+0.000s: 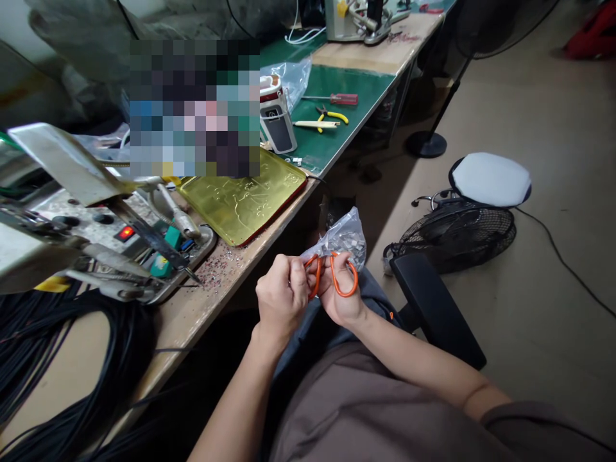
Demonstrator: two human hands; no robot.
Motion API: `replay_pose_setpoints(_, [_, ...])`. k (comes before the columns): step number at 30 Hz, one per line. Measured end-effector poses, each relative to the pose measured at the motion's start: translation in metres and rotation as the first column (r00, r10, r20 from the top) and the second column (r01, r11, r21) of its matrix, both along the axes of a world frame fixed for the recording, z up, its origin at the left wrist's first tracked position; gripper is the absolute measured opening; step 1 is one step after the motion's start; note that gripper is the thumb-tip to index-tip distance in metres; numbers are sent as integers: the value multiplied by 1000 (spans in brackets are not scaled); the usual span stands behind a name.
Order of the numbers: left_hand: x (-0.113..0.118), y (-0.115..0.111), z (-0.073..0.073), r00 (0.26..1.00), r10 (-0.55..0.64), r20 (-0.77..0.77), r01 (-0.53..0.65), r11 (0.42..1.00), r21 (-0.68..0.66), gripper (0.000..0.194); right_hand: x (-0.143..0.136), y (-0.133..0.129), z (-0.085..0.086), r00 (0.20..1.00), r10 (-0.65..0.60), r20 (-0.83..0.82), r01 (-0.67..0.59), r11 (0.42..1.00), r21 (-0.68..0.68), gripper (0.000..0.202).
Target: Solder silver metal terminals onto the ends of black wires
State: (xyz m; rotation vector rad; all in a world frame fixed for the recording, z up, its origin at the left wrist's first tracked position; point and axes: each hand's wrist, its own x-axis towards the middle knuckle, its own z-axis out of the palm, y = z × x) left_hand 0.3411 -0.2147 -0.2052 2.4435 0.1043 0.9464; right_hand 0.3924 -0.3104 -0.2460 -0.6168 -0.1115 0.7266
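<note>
In front of my lap, my left hand (283, 292) is closed in a pinch at the gathered end of a clear plastic bag (350, 231). Small shiny pieces show inside the bag. My right hand (344, 305) is turned palm up and holds scissors with orange handles (356, 282). The right thumb passes through one loop, and the other loop lies close against my left fingers. The bag rests just beyond the right hand. The blades of the scissors are hidden between the hands and the bag.
A gold tray (240, 199) lies at the bench edge, beside a bench machine (129, 212) with a lit red switch. Black cable coils (110, 359) lie near left. Yellow-handled pliers (334, 115) and a screwdriver (342, 99) lie farther off. A black armrest (437, 311) stands at right.
</note>
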Motion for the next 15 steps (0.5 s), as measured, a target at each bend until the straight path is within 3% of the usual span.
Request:
replay_pose_setpoints(6, [7,1,-1,998,-59,7,59,998,-15,18,12,-11,5,996,89,-25,-89,996,6,70])
replay_pose_setpoints(11, [4,-1,-8,999,-31,12,31,998,-58,15,13,-11,4,996,1,-87,-6,998,-58,67])
replay_pose_setpoints(15, [3,1,-18,999,-28,-24,24,985,-169,17,12,-10,0,996,-27,-84,20,996,-83,65])
